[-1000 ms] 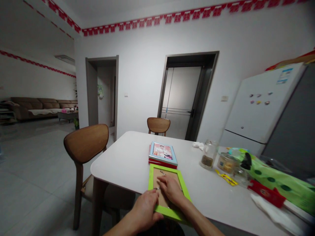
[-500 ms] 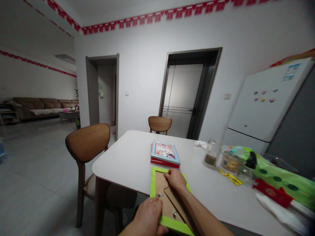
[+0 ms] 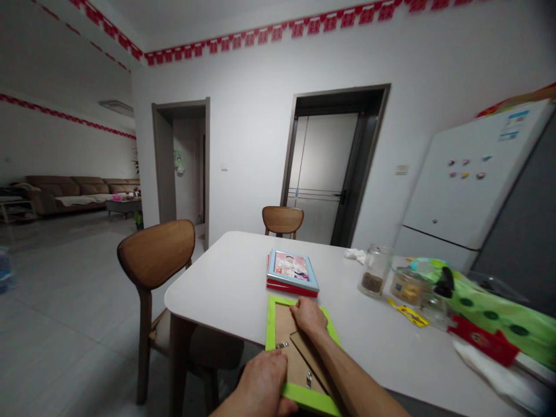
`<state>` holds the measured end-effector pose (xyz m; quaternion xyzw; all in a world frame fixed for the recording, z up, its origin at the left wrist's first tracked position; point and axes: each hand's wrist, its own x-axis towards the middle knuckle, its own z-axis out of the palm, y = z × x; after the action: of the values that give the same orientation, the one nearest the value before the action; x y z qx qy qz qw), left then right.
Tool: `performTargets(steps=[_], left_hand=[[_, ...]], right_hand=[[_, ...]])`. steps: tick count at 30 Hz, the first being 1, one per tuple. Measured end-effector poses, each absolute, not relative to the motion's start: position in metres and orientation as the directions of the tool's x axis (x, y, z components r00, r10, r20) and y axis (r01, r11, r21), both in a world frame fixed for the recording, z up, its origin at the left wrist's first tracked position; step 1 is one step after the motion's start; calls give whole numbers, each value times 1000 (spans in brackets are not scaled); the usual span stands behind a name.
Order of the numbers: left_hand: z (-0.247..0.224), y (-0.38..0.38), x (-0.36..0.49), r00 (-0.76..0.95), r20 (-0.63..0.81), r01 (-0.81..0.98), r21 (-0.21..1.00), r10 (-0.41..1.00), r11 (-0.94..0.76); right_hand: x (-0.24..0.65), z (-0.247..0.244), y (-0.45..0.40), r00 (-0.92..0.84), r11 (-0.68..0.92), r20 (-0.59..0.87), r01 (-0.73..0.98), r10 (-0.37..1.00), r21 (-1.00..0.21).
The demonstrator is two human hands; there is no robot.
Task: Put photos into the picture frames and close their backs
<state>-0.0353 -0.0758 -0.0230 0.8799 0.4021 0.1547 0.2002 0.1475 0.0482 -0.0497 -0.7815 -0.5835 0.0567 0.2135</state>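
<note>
A green picture frame (image 3: 270, 324) lies back side up at the table's near edge, with a brown backing board (image 3: 284, 324), metal clips and a stand leg showing. My left hand (image 3: 266, 376) grips the frame's near left side, its thumb low by the corner. Near the frame's far edge, my right hand (image 3: 309, 315) has its fingers bent together against the backing; what they pinch, if anything, is hidden. My right forearm crosses over the stand leg. Just beyond the green frame, a light blue frame with a picture (image 3: 292, 267) rests on red frames (image 3: 292, 288).
On the white table (image 3: 217, 278), a glass jar (image 3: 374, 272), a food container (image 3: 407, 285), a yellow packet (image 3: 408, 313), a red box (image 3: 482, 340) and a green bag (image 3: 499, 315) stand or lie at the right. Wooden chairs (image 3: 158, 255) stand left and behind.
The view has shifted very slightly. Both hands and the green frame hold nearly the same positions.
</note>
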Motion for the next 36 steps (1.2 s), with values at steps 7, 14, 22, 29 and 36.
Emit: performTargets(steps=[7, 14, 22, 29, 36], left_hand=[[-30, -71, -39, 628, 125, 619, 517, 768, -591], [-26, -74, -39, 598, 119, 645, 515, 793, -564], [-25, -74, -38, 593, 133, 648, 507, 794, -569], [-26, -75, -38, 611, 185, 595, 535, 770, -600], [-25, -75, -39, 600, 169, 622, 516, 782, -589]], right_hand=[[134, -44, 5, -79, 185, 242, 872, 967, -454], [126, -53, -16, -275, 385, 280, 771, 920, -508], [116, -42, -26, -216, 330, 281, 819, 935, -469], [110, -46, -19, -91, 214, 287, 874, 954, -436], [108, -52, -17, -103, 235, 296, 859, 950, -455]])
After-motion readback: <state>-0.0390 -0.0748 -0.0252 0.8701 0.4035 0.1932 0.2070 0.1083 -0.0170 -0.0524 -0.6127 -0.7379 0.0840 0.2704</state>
